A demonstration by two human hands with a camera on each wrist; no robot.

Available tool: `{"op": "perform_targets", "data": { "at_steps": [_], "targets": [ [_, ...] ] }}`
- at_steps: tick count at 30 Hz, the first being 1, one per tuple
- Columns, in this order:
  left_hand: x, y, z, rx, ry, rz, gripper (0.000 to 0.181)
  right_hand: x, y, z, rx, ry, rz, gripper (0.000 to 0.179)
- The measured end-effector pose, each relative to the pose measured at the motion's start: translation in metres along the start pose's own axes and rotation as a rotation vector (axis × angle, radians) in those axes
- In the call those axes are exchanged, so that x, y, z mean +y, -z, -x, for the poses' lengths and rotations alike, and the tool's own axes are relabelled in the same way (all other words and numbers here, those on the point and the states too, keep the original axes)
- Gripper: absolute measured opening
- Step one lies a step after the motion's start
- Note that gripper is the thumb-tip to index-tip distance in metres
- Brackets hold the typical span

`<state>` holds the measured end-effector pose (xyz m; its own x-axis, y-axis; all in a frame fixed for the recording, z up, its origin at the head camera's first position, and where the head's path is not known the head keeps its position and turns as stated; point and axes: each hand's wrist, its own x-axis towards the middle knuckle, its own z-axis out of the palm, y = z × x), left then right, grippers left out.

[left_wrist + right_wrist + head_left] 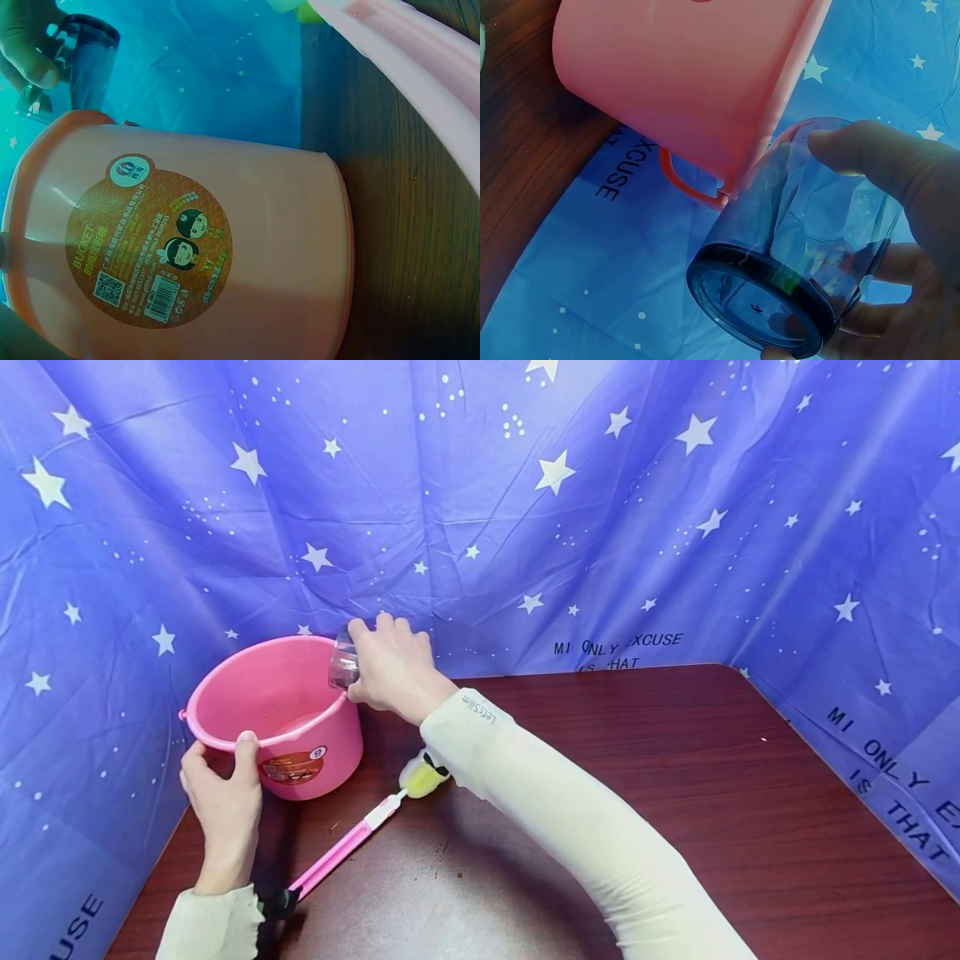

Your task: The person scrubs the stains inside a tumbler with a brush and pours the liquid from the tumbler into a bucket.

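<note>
My left hand (225,797) grips the near rim of a pink plastic bucket (343,743), thumb over the edge. A round orange label (150,240) is on the bucket's side, and some liquid shows inside. In my right hand (397,664) a clear glass cup (343,666) is held at the bucket's right rim. The right wrist view shows that cup (817,217) tilted, its thick base outward and its mouth toward the bucket, with thumb and fingers around it.
A cup brush with a pink and white handle (352,843) and a yellow and white sponge head (423,779) lies on the dark wooden table (675,777), right of the bucket. Small drops dot the tabletop. A blue star-patterned curtain (450,485) hangs behind and along both sides.
</note>
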<state>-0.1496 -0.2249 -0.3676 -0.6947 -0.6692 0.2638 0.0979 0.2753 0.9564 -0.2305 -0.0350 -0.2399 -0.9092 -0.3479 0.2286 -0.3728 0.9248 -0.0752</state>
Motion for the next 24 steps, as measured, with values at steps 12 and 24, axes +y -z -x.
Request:
{"op": "perform_targets", "data": {
  "at_steps": [12,24],
  "targets": [
    [0.0001,0.0001,0.0001,-0.011,0.01,-0.008,0.061,-0.0011,0.001,-0.0006,-0.008,-0.003,-0.001,0.075],
    [0.0,0.0004,0.0001,-0.008,0.006,-0.012,0.061,-0.003,0.0031,-0.0022,-0.044,0.003,0.013,0.077]
  ]
}}
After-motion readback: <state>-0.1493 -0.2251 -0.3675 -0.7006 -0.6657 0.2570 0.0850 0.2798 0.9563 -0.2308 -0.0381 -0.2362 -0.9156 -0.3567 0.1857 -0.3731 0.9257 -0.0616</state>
